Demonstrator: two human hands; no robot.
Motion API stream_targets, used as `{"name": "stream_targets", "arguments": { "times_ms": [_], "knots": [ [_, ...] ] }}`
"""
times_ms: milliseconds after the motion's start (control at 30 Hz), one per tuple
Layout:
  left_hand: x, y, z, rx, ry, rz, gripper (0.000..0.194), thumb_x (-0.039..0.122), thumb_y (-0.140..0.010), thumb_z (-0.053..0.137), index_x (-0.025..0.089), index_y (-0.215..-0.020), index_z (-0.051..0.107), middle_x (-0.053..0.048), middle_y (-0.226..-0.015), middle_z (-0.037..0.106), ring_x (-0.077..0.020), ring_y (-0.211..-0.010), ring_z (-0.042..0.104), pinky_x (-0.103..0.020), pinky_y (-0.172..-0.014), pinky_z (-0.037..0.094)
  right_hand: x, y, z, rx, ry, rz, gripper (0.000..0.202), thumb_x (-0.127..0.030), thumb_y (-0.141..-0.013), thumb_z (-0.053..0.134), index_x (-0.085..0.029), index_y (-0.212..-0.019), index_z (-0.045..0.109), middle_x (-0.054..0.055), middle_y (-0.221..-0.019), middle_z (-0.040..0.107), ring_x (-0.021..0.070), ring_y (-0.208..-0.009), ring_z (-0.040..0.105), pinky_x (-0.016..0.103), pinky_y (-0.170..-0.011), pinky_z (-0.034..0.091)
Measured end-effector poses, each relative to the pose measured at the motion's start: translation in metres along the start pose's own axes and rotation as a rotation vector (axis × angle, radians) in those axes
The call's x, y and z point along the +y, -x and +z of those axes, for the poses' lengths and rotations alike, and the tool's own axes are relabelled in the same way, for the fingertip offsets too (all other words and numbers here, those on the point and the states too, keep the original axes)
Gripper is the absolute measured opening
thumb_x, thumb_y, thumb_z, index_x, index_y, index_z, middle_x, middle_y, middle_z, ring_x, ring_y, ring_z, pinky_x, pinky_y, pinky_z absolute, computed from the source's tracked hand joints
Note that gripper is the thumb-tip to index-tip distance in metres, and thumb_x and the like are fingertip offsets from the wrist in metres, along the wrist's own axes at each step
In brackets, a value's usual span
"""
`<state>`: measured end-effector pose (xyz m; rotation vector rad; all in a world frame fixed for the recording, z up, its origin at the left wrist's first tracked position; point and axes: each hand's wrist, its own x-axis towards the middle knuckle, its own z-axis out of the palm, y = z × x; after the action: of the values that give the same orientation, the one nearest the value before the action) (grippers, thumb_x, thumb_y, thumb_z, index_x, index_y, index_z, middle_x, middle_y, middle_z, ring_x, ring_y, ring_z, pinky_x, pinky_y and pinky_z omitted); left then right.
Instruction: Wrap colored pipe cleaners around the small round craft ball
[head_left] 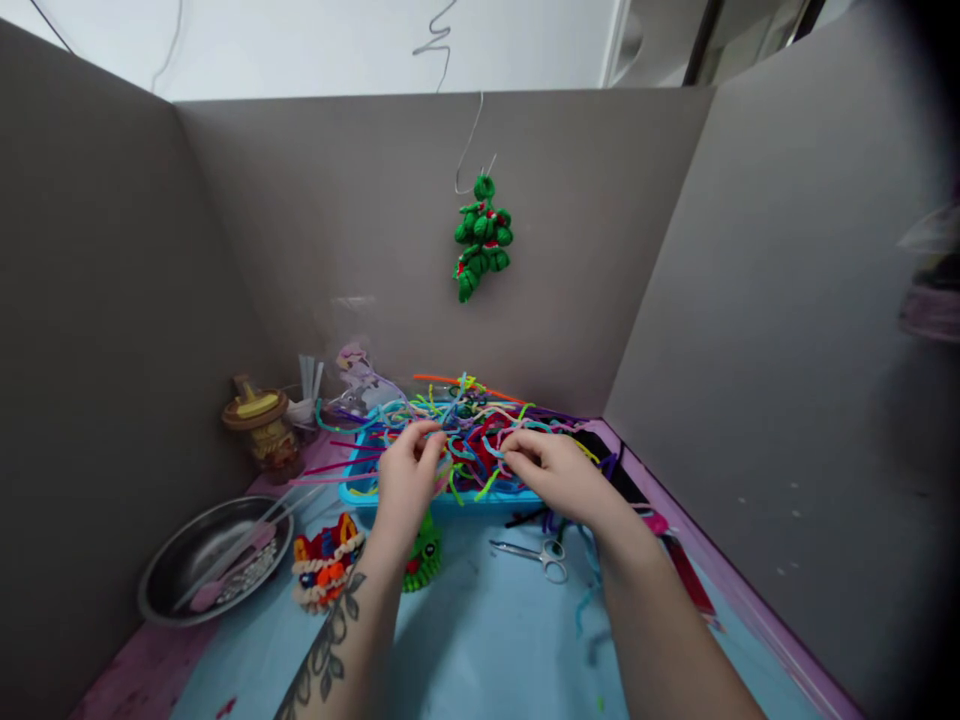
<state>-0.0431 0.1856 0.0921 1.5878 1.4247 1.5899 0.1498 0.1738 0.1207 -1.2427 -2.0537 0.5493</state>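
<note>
Grey panels [330, 230] wall in your blue-covered counter [487, 660]. Both your hands are over the tangle of fuzzy stems [480, 440] heaped in the blue tray [435, 508]. Your left hand [403, 475] is curled, thumb close to the fingers; your right hand [559, 470] is nearly closed at the fingertips. Whether either grips a stem, I can't tell. Scissors [525, 551] lie in front of the tray, nearer you.
</note>
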Motion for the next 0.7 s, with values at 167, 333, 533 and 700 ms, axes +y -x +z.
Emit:
{"name": "stream_targets", "arguments": {
  "times_ms": [167,333,533,700],
  "knots": [
    [0.011,0.009,0.003,-0.305,-0.135,0.156,0.022,0.028,-0.081,0.056,0.019,-0.095,0.070,-0.001,-0.067,0.066,-0.0132,-0.058,0.056,-0.023,-0.054,0.043,-0.002,0.000,0.002,-0.050,-0.030,-0.046,0.017,-0.021,-0.083,0.047,-0.019,-0.075,0.063,-0.002,-0.064,0.060,0.0122,-0.058,0.052,0.022,-0.055,0.035],
    [0.013,0.012,0.001,-0.365,-0.290,0.323,0.017,0.025,-0.085,0.052,0.021,-0.085,0.068,-0.003,-0.082,0.071,-0.0156,-0.075,0.062,-0.025,-0.070,0.045,-0.003,0.000,0.002,-0.021,-0.029,-0.083,0.018,-0.018,-0.083,0.048,-0.019,-0.072,0.063,-0.002,-0.067,0.062,0.0129,-0.064,0.055,0.022,-0.060,0.037],
    [0.020,0.012,0.001,-0.357,-0.157,0.136,0.020,0.028,-0.084,0.051,0.017,-0.072,0.062,0.002,-0.062,0.058,-0.0118,-0.057,0.050,-0.021,-0.054,0.036,-0.002,-0.003,0.000,0.056,0.020,-0.146,0.019,-0.013,-0.081,0.051,-0.018,-0.069,0.064,0.001,-0.071,0.065,0.0150,-0.069,0.058,0.025,-0.067,0.041],
    [0.028,0.011,0.002,-0.353,0.119,-0.095,0.025,0.038,-0.078,0.058,0.015,-0.069,0.060,0.004,-0.056,0.050,-0.0098,-0.051,0.043,-0.021,-0.050,0.032,-0.002,-0.004,0.004,0.135,0.044,-0.144,0.016,-0.014,-0.082,0.053,-0.018,-0.073,0.066,0.004,-0.078,0.069,0.0171,-0.075,0.061,0.028,-0.072,0.043]
  ]
}}
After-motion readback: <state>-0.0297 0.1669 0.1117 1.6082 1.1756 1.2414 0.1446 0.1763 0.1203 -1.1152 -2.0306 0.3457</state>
